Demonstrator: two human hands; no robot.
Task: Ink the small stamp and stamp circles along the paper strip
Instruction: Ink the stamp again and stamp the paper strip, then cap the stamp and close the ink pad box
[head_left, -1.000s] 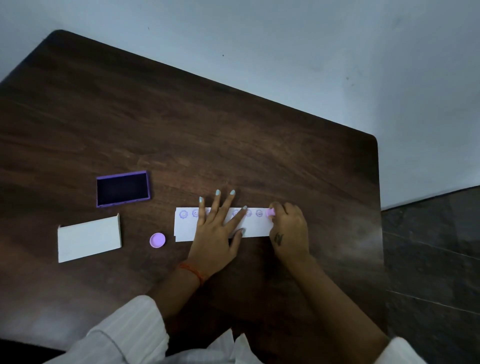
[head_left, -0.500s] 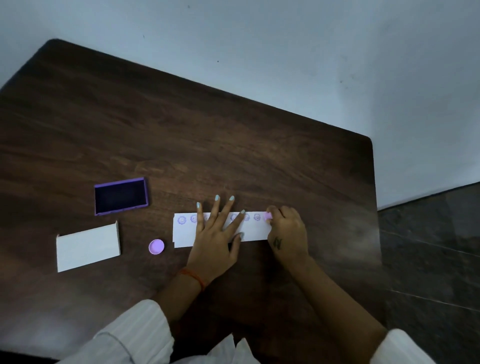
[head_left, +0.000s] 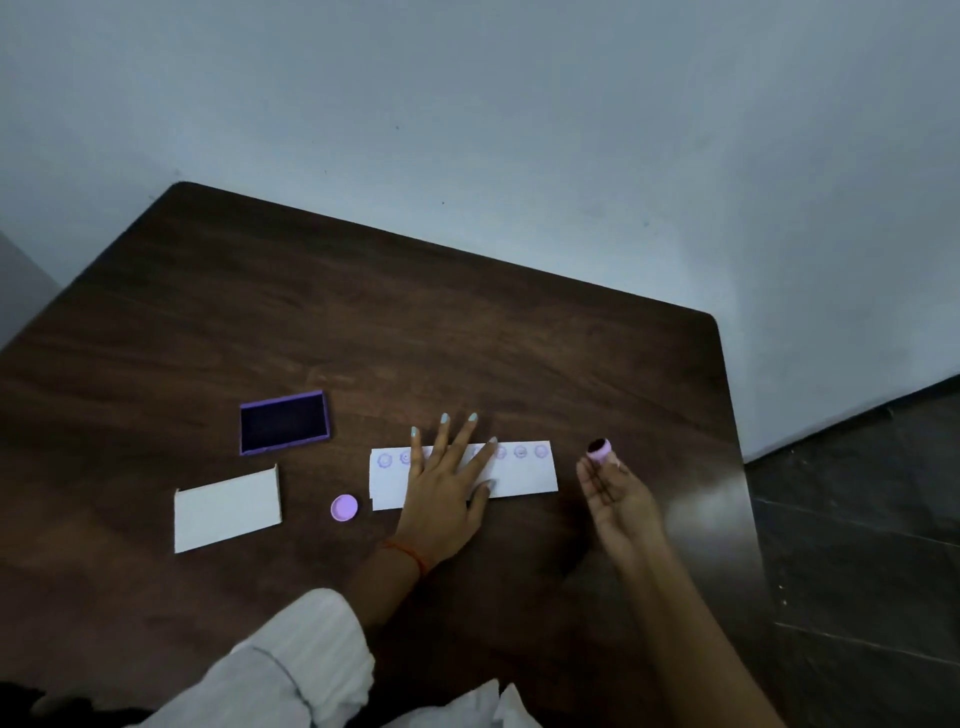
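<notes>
5 visible stamped circles (head_left: 520, 452) on paper strip (head_left: 519, 475), illegible

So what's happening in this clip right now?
A person is stamping circles along a paper strip. The left hand lies flat on the strip, pinning it to the table. The right hand holds the small pink stamp off the paper's right end, inked face showing. The open ink pad sits further left.
</notes>
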